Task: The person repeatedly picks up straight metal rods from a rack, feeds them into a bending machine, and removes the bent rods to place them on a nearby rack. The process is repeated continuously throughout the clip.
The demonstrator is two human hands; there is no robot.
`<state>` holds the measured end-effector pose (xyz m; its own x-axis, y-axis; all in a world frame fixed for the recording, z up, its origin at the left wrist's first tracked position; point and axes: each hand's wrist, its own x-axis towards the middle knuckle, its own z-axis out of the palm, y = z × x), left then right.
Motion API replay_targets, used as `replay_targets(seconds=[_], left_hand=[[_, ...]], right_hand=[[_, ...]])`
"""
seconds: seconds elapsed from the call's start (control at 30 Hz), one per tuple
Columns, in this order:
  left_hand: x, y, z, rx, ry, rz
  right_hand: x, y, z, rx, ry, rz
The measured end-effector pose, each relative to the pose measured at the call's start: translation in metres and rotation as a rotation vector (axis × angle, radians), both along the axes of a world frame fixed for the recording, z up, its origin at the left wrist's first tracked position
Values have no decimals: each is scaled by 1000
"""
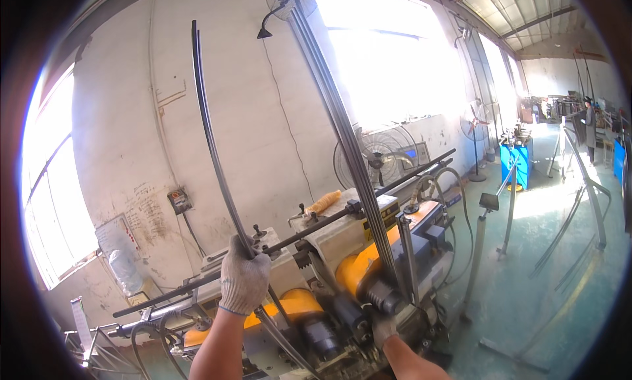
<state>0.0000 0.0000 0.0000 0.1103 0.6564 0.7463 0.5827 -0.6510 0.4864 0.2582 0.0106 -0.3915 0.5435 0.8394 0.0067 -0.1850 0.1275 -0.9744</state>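
Note:
My left hand (243, 278), in a knitted work glove, is closed around a long, slender metal tube (212, 136) that rises steeply toward the upper left. The tube's lower part shows again below the glove, running down beside the machine. My right hand (385, 330) is low at the front of the machine (316, 304), next to a dark cylindrical part (352, 314). Its fingers are hidden and blurred, so what they touch does not show. Between and beyond my hands, the machine has orange covers and ribbed black motor-like parts.
A bundle of long metal tubes (345, 130) leans upright right of centre. A dark horizontal bar (303, 234) crosses above the machine. Behind stands a caged fan (378, 157). On the right are metal stands (480, 242), a blue machine (515, 164) and a distant person (589, 130).

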Motion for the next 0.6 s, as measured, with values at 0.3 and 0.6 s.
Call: replay_targets(seconds=[0.3,0.6], left_hand=[[0,-5,1,-10,12,2],[2,-10,8,-19,1,-3]], right_hand=[[-6,-12,21,63,217,-33],[-4,6,10,118,333,5]])
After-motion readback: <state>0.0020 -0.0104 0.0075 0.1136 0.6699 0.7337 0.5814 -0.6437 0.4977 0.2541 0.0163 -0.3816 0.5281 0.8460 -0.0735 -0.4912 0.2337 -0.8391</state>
